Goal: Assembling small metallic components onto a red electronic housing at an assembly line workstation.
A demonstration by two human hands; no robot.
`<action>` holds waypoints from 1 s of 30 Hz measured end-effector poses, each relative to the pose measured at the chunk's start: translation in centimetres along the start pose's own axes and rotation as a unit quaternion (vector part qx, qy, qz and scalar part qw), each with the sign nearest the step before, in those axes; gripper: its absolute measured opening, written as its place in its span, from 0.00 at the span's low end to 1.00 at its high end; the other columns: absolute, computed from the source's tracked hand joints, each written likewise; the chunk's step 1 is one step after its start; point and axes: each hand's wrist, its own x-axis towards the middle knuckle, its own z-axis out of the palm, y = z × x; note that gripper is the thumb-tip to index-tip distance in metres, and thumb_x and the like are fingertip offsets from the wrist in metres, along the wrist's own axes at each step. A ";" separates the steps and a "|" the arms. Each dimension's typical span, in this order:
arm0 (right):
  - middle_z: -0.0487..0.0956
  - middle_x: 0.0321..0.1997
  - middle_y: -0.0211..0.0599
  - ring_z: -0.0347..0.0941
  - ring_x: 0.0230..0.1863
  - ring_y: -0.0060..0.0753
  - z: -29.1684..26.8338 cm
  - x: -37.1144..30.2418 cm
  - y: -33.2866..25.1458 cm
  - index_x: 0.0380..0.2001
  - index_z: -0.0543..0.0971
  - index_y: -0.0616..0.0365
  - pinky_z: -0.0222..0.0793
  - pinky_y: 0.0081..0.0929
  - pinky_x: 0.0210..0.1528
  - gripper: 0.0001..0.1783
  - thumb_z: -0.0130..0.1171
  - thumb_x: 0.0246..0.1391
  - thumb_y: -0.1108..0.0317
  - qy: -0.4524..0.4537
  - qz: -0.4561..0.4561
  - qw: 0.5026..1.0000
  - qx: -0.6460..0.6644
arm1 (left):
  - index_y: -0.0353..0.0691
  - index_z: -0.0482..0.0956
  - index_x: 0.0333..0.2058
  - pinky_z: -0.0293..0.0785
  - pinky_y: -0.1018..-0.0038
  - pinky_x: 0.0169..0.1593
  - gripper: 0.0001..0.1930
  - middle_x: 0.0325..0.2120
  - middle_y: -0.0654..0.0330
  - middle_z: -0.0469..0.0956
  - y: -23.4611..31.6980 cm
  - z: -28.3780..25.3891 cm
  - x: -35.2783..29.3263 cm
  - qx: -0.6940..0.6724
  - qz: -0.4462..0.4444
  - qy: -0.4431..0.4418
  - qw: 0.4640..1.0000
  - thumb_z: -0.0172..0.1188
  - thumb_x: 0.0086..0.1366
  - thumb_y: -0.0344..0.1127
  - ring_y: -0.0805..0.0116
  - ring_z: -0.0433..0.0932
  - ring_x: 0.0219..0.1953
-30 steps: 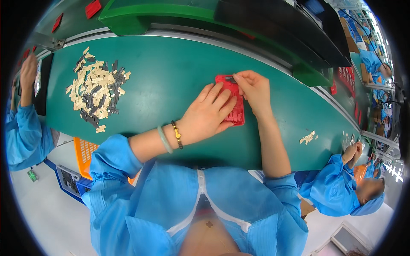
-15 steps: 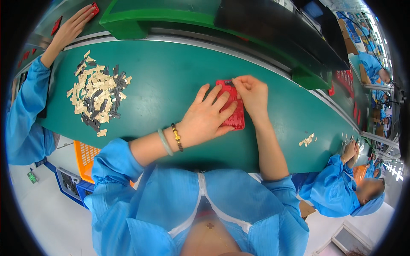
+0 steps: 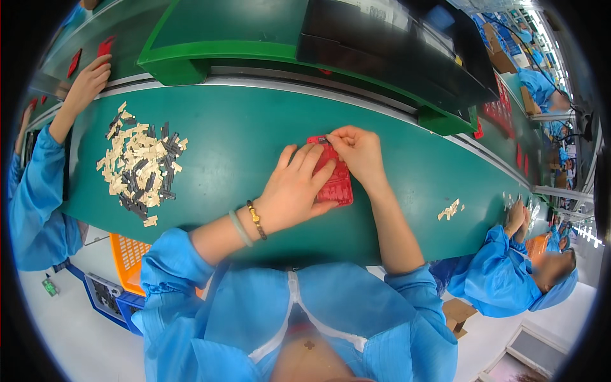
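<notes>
A red, flat, phone-shaped plastic shell (image 3: 337,190) lies on the green table in front of me. My left hand (image 3: 287,192) rests across it, fingers over its left side and thumb by the lower edge, holding it. At the shell's top edge sits a small black strip (image 3: 322,139). My right hand (image 3: 361,156) pinches with thumb and forefinger at the right end of this strip; the fingertips partly hide it. Fingers cover much of the shell's face.
A heap of cream and black strips (image 3: 143,165) spreads over the table's left side. A few cream pieces (image 3: 450,209) lie to the right. A green-framed shelf (image 3: 254,51) runs along the back. At far left a co-worker's hand (image 3: 89,79) touches a red part; another person (image 3: 496,274) sits at right.
The whole view has shifted, so the table sits lower in the picture. Both my hands keep nearly the same place on the red shell. The co-worker's hand at left remains by a red part.
</notes>
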 end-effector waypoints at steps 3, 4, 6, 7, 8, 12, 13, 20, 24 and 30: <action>0.78 0.17 0.33 0.71 0.17 0.19 0.1 -0.2 -0.2 0.27 0.80 0.65 0.66 0.19 0.22 0.06 0.61 0.50 0.72 0.019 -0.025 0.998 -0.062 | 0.34 0.71 0.49 0.58 0.54 0.57 0.33 0.50 0.45 0.65 -0.2 0.2 0.4 -0.016 -0.002 0.009 1.000 0.66 0.50 0.50 0.48 0.63 0.55; 0.78 0.18 0.34 0.72 0.18 0.23 0.2 -0.6 -0.7 0.28 0.80 0.63 0.67 0.21 0.22 0.06 0.62 0.49 0.70 0.035 -0.067 0.988 -0.135 | 0.33 0.71 0.48 0.59 0.55 0.57 0.32 0.50 0.45 0.64 -0.3 0.3 0.5 -0.012 -0.004 0.009 1.000 0.66 0.50 0.49 0.48 0.63 0.54; 0.78 0.19 0.35 0.74 0.18 0.28 0.2 -1.0 -0.9 0.29 0.81 0.60 0.69 0.23 0.22 0.06 0.62 0.48 0.69 0.051 -0.107 0.971 -0.206 | 0.32 0.71 0.48 0.60 0.56 0.56 0.32 0.50 0.45 0.64 -0.5 0.5 0.7 -0.008 -0.005 0.009 1.000 0.66 0.50 0.48 0.47 0.63 0.54; 0.78 0.21 0.35 0.74 0.19 0.31 0.2 -1.2 -0.9 0.31 0.81 0.57 0.69 0.25 0.22 0.07 0.62 0.48 0.67 0.083 -0.176 0.939 -0.284 | 0.32 0.71 0.47 0.60 0.56 0.56 0.31 0.50 0.44 0.65 -0.5 0.5 0.8 -0.008 -0.004 0.006 1.000 0.66 0.49 0.48 0.47 0.64 0.54; 0.78 0.23 0.34 0.75 0.20 0.35 0.2 -1.5 -0.9 0.33 0.81 0.54 0.70 0.27 0.22 0.08 0.61 0.48 0.66 0.113 -0.243 0.894 -0.359 | 0.32 0.70 0.47 0.61 0.57 0.56 0.31 0.50 0.44 0.65 -0.5 0.5 0.8 -0.008 -0.002 0.004 1.000 0.66 0.49 0.47 0.47 0.64 0.53; 0.75 0.25 0.31 0.74 0.22 0.31 -0.5 -3.0 -0.9 0.37 0.81 0.49 0.71 0.27 0.23 0.11 0.61 0.48 0.64 0.112 -0.177 0.869 -0.448 | 0.31 0.70 0.46 0.63 0.58 0.55 0.31 0.49 0.43 0.66 -0.5 0.6 0.7 -0.001 0.005 0.016 1.000 0.66 0.49 0.46 0.46 0.65 0.52; 0.74 0.25 0.30 0.74 0.23 0.31 -0.5 -3.2 -0.4 0.38 0.80 0.49 0.70 0.27 0.22 0.11 0.61 0.49 0.64 0.100 -0.247 0.868 -0.418 | 0.31 0.71 0.45 0.63 0.59 0.54 0.29 0.48 0.44 0.67 -0.4 0.7 0.9 0.005 0.008 0.026 1.000 0.66 0.49 0.46 0.47 0.66 0.51; 0.72 0.26 0.29 0.73 0.24 0.30 -1.2 -3.5 0.9 0.38 0.80 0.50 0.70 0.28 0.23 0.10 0.60 0.49 0.65 0.118 -0.290 0.858 -0.408 | 0.32 0.72 0.41 0.67 0.66 0.46 0.19 0.37 0.53 0.72 -0.5 1.6 2.4 0.073 0.010 0.060 0.995 0.61 0.54 0.37 0.57 0.70 0.40; 0.73 0.28 0.30 0.73 0.24 0.33 -1.6 -4.8 0.5 0.36 0.79 0.52 0.70 0.29 0.24 0.09 0.61 0.49 0.67 0.113 -0.255 0.881 -0.383 | 0.32 0.73 0.41 0.66 0.68 0.43 0.17 0.34 0.55 0.70 -0.6 1.9 3.6 0.072 -0.008 0.044 0.996 0.60 0.54 0.35 0.60 0.69 0.38; 0.75 0.39 0.31 0.75 0.32 0.32 -2.2 -10.4 -0.6 0.36 0.79 0.52 0.73 0.27 0.33 0.16 0.68 0.40 0.66 -0.036 -0.295 0.911 -0.287 | 0.33 0.75 0.36 0.64 0.70 0.41 0.13 0.32 0.57 0.68 -1.3 2.2 3.3 0.108 -0.006 0.057 0.993 0.59 0.55 0.36 0.62 0.67 0.38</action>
